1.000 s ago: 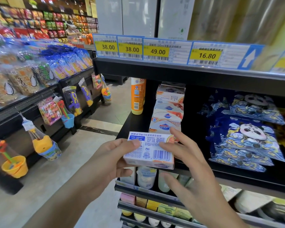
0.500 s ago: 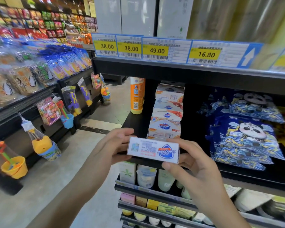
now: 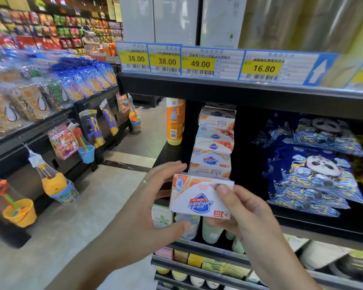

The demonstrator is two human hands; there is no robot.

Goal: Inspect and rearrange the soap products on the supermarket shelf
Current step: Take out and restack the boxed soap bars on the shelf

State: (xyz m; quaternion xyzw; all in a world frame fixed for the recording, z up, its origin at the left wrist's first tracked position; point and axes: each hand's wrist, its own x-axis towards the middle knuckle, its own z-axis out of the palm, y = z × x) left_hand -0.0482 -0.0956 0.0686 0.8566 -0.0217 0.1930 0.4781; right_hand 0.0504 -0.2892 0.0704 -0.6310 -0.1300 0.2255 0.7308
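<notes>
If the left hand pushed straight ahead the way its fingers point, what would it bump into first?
Probably the stack of Safeguard soap boxes on the shelf, just beyond the left hand and the soap box it holds; depth is unclear.

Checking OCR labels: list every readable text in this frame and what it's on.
"Safeguard", upside down: soap box held by both hands.
"38.00": first price tag.
"38.00": second price tag.
"49.00": third price tag.
"16.80": fourth price tag.
Other tag print, barcodes, stacked boxes: too blurred.
</notes>
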